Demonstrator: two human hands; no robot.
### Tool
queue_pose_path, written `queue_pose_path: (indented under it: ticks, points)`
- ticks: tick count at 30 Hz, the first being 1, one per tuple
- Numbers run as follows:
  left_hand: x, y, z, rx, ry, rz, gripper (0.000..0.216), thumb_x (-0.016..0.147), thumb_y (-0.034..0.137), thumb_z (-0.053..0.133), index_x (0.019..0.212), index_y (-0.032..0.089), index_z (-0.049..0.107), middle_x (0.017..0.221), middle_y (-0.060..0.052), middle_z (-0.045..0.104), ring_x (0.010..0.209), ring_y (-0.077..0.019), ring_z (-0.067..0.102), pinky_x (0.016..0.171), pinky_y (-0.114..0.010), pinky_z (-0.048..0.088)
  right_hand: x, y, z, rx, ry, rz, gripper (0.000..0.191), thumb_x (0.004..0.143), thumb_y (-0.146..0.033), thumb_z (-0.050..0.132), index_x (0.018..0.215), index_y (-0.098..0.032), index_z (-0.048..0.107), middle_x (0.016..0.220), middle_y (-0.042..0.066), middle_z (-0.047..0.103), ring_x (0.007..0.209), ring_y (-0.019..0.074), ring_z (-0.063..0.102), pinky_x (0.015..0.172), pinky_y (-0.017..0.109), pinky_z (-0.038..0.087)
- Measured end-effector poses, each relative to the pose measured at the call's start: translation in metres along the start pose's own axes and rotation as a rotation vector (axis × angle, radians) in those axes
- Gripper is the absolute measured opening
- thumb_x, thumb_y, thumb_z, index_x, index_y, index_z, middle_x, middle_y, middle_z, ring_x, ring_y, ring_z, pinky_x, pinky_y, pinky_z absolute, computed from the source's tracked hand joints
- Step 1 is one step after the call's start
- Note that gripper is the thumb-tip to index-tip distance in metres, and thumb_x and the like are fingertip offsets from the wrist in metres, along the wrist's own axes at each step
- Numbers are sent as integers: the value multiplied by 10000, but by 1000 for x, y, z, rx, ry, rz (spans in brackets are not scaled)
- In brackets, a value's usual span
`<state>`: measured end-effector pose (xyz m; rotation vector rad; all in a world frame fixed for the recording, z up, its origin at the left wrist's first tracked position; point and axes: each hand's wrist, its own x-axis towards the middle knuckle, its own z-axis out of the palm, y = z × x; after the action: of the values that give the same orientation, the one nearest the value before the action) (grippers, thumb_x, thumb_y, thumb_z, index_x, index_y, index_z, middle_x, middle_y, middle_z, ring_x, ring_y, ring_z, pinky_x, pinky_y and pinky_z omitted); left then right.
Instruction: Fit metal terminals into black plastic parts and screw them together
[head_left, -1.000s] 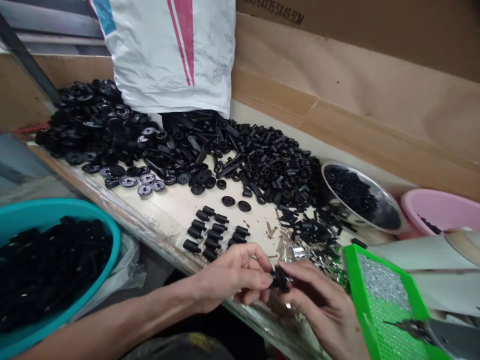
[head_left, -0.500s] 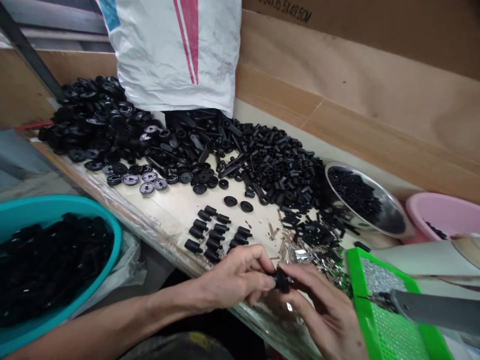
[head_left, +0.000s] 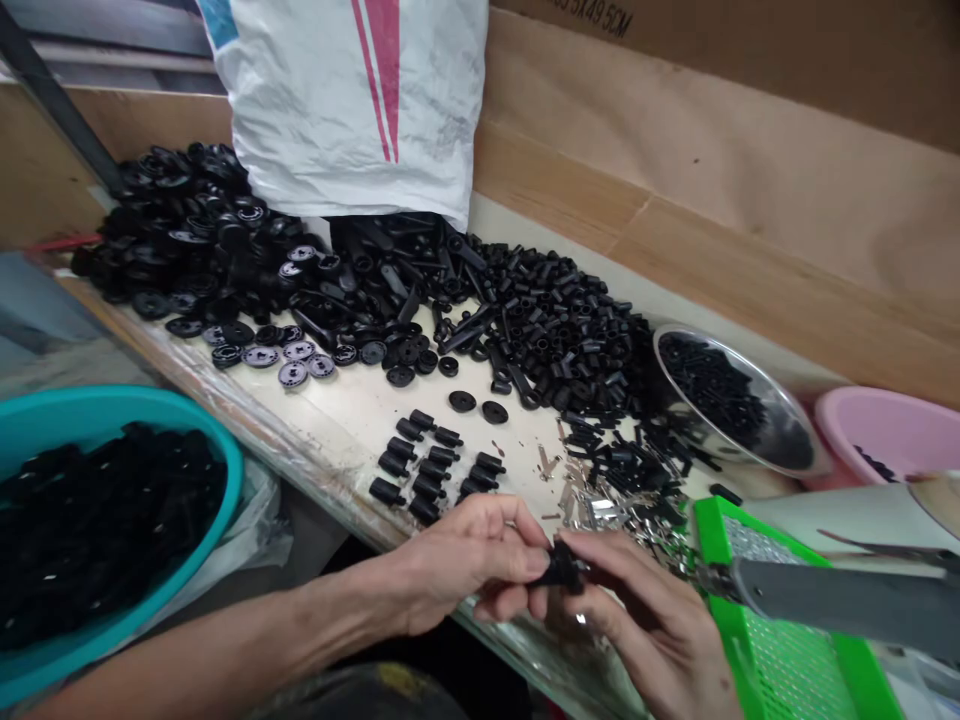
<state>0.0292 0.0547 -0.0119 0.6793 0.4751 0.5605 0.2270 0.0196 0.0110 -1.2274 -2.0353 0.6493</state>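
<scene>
My left hand [head_left: 469, 560] and my right hand [head_left: 652, 625] meet at the near edge of the table [head_left: 352, 405], both pinching one small black plastic part [head_left: 561, 572] between fingertips. Just beyond the left hand lie short rows of small black cylindrical pieces [head_left: 431, 465]. A scatter of small shiny metal pieces [head_left: 615, 510] lies just past the right hand. A grey powered screwdriver [head_left: 832, 600] reaches in from the right, its tip close to my right hand.
Heaps of black wheels [head_left: 187, 240] and black sleeves [head_left: 555, 330] cover the far table below a white sack [head_left: 352, 100]. A steel bowl [head_left: 739, 405], a pink basin [head_left: 889, 435] and a green tray [head_left: 780, 640] sit right. A teal basin [head_left: 112, 520] sits left.
The grey screwdriver has swung in from the lower right toward my right hand. Both hands stay pinched on the black part and have barely shifted.
</scene>
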Motion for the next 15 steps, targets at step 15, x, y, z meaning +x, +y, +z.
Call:
queue_pose_path:
  ticks: [15]
  points:
    - [-4, 9, 3, 203, 35, -23, 143, 756, 232, 612, 842, 154, 527, 491, 43, 541, 356, -66, 443, 352, -151, 360, 1, -6, -1, 54, -10, -33, 335, 816, -145, 640, 1119, -289, 621, 958, 29, 683, 862, 176, 654, 733, 257, 538]
